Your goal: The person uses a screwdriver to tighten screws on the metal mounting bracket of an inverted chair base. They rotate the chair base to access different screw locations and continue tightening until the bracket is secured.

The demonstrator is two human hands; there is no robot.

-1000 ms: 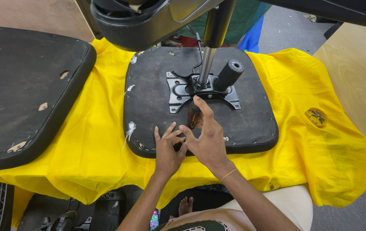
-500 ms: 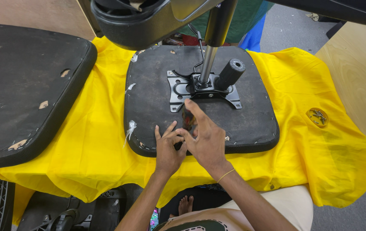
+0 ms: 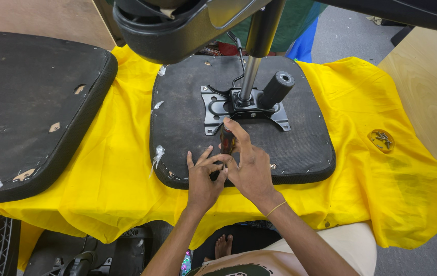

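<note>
With both hands, right point(image 3: 249, 166) and left point(image 3: 203, 179), fingers gripping a screwdriver point(image 3: 227, 143), we work the metal plate point(image 3: 217, 110), still bolted to the seat base point(image 3: 187, 133).

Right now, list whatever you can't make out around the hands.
- Head view: tip of the screwdriver, hidden by the right hand.
- Head view: its handle end, covered by the left hand.
- Head view: small items on the yellow cloth, too small.
- Head view: far edge of the seat pad, blocked by the chair base.

No packages, labels, signs or screens in view
</note>
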